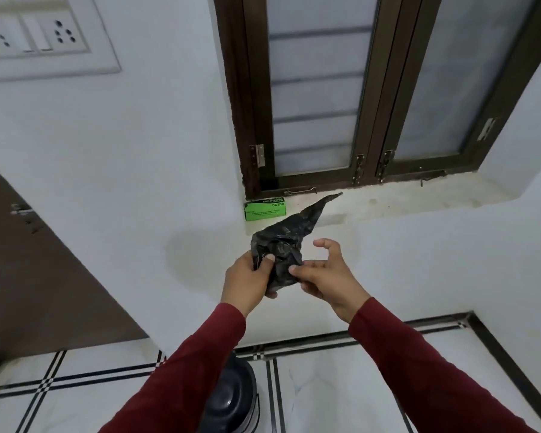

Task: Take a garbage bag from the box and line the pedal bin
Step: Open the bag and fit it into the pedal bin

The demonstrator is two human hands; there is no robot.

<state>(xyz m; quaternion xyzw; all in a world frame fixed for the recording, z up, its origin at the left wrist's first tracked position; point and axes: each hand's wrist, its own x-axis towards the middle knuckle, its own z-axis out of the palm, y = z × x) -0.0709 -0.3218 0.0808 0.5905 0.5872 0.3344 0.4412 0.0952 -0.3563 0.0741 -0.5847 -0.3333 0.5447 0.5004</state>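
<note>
The person stands facing the white wall below the window, both arms in dark red sleeves raised in front of the chest. The left hand grips a crumpled black garbage bag, thumb pressed over its lower left edge and fingers curled behind it. The right hand sits just to the right of the bag, its thumb and lower fingers pinching the crumpled plastic at the bag's right side while the forefinger arches up, clear of it. A twisted tail of the bag points up and to the right, toward the window sill. On the left end of that sill lies the green box. Down on the tiled floor, between the forearms, stands the dark pedal bin, lid shut.
</note>
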